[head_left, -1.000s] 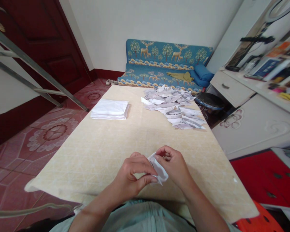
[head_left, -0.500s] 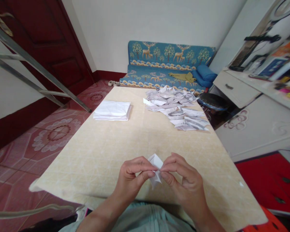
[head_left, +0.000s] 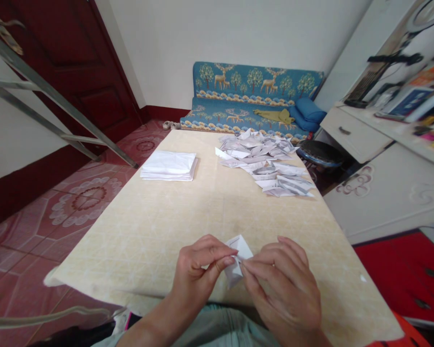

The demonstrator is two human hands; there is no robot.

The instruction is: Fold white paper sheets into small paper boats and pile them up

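A long pale table (head_left: 210,202) fills the room's middle. Far along it on the right sprawls a heap of folded papers (head_left: 264,161); on the left sits a neat stack of white sheets (head_left: 169,166). At the near edge, the left hand (head_left: 198,270) and right hand (head_left: 285,289) both pinch a small folded paper (head_left: 238,260) between them, raised just above the tabletop
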